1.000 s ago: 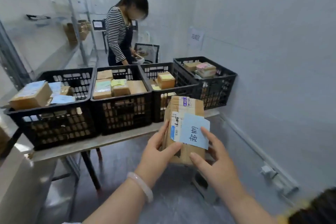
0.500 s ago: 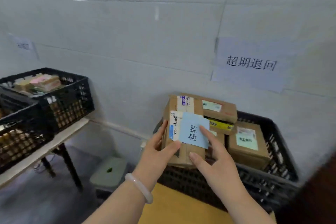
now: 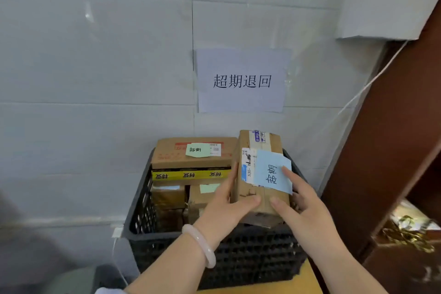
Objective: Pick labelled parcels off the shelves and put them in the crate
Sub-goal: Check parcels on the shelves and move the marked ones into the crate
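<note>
Soft light is glinting off the pale tiled wall [image 3: 95, 55], where a white paper sign [image 3: 241, 100] is hanging with four black printed characters. A thin white cable [image 3: 372, 80] is running slantwise down the wall beside dark brown wooden furniture [image 3: 386, 150], which is filling the right edge.

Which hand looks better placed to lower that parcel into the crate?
Probably the left hand: its thumb and fingers clamp the left edge of the parcel over the black crate. The right hand holds more lightly, one finger lying on the blue note.
</note>
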### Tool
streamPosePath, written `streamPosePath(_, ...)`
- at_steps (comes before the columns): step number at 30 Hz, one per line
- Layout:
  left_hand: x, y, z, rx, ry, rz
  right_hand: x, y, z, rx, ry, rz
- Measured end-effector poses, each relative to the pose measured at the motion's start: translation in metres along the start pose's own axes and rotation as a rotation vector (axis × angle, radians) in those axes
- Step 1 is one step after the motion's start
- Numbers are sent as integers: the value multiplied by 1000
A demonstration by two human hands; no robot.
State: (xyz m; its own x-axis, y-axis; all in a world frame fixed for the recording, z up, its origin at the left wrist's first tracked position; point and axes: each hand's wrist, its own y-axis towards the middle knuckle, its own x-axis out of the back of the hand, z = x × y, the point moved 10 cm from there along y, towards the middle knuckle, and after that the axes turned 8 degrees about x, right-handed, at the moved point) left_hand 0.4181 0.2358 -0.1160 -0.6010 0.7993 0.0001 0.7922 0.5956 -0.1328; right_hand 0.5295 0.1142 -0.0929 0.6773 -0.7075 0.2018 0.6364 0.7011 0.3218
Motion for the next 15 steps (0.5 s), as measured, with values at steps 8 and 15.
streamPosePath(8,-27,61,-2,-24,298,-10,34,30,-34,-122,-138,-79)
streamPosePath(15,-37,99,6,-15,368,-18,37,73,-67,-159,-191,-36)
